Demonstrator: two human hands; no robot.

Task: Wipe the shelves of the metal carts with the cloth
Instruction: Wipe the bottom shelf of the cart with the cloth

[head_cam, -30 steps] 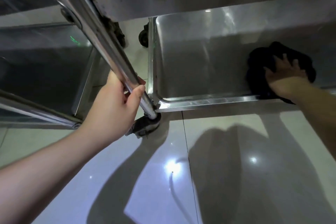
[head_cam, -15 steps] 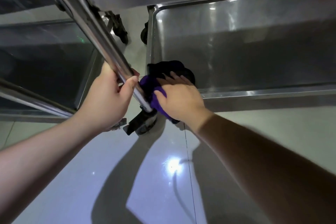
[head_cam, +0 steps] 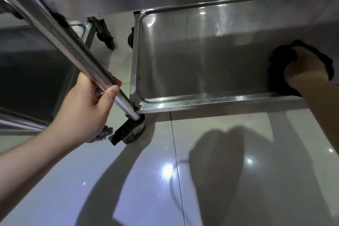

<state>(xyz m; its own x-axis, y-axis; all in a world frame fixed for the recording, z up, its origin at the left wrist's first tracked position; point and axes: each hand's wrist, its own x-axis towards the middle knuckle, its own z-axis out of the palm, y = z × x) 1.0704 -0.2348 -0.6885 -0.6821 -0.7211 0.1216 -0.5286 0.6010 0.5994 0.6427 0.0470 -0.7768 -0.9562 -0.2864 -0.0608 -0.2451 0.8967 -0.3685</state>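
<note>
Left hand (head_cam: 86, 110) is clamped round the cart post (head_cam: 77, 49) beside the shelf (head_cam: 201, 101), while right hand (head_cam: 304, 68) clutches the cloth (head_cam: 280, 55) on the shelf's right part.

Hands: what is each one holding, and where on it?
The left hand grips the cart's upright post near its lower end, just above the caster. The right hand presses the bunched dark cloth on the bottom shelf.

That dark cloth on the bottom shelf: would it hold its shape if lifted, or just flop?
The cloth looks bunched and folded under the right hand, so it would probably flop. It seems light. On the smooth metal shelf it likely slides easily.
</note>
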